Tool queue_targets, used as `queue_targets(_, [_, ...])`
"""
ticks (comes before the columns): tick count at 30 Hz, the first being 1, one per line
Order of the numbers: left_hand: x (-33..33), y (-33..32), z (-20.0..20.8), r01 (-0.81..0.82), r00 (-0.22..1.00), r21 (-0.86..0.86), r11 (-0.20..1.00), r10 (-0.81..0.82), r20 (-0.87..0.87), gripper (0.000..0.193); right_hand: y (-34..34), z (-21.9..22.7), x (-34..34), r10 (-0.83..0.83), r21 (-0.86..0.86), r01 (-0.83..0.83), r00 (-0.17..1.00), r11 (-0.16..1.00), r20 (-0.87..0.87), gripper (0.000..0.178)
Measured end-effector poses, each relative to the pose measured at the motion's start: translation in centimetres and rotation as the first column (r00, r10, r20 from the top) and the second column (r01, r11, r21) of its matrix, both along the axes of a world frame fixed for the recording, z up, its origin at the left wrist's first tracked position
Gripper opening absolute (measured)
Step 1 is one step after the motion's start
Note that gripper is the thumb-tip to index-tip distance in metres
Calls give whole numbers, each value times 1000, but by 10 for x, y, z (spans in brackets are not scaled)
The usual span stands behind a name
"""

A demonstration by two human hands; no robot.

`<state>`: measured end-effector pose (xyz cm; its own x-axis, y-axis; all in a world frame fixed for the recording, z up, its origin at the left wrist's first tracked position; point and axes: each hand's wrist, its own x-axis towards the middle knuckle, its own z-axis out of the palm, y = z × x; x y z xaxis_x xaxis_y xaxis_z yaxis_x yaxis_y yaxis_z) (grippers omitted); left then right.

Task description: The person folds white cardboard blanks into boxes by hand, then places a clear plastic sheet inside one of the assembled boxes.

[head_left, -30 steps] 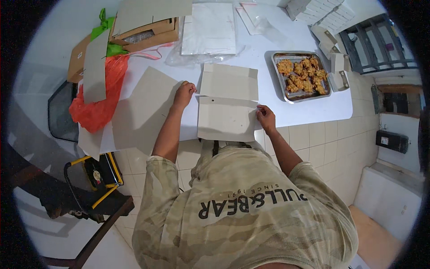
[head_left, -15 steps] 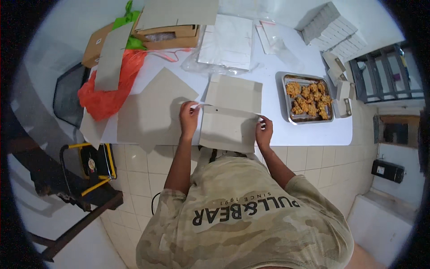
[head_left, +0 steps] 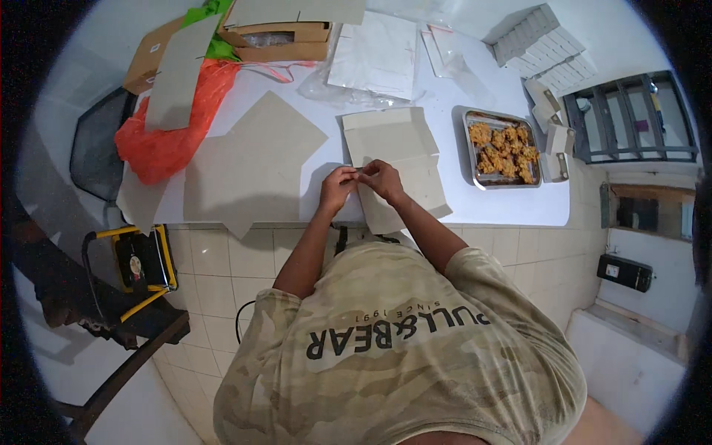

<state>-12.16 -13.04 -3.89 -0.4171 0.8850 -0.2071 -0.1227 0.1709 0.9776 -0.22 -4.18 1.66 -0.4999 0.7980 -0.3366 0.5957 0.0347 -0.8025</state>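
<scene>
A grey-beige cardboard box blank (head_left: 393, 135) lies opened out at the table's front edge, its creased lower panel (head_left: 404, 194) reaching slightly over that edge. Both hands meet at the left end of the middle crease. My left hand (head_left: 338, 188) is closed, thumb and fingertips pinching the blank's side flap. Just right of it, my right hand (head_left: 383, 180) bends its fingers onto the same corner, fingertips almost touching the left ones. The fingers hide the piece of flap between them. To the left, flat cardboard blanks (head_left: 252, 159) lie overlapping on the table.
A metal tray (head_left: 475, 175) of fried pieces stands on the right, beside small opened boxes (head_left: 558, 141). Stacked white boxes (head_left: 538, 44) rise behind. Red plastic bag (head_left: 159, 152), brown carton (head_left: 285, 65) and white sheets in plastic (head_left: 374, 55) occupy the back and left.
My right hand has left the blank's right edge and crossed to its left side, joining my left hand. The left hand has shifted right, and the blank has turned slightly.
</scene>
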Motion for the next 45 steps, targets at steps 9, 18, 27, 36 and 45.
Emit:
queue_targets(9, [7,0,16,168,979,18,986,-165,-117,22,-4,-3,25,98,358,-95,995,929,9,31])
queue_targets(18, [15,-1,9,164,951,33,986,-149,-270,24,-13,11,19,163,458,-221,973,861,163,23])
queue_targets(27, [15,1,7,125,970,115,985,-97,-224,17,-6,3,24,109,490,-134,991,861,78,19])
queue_targets(36, [21,9,5,32,976,-18,999,-36,-213,15,29,-15,123,-354,735,-3,875,678,330,46])
queue_targets(45, [36,18,12,-109,973,-87,990,89,-214,33,-2,10,83,358,339,-524,821,781,444,52])
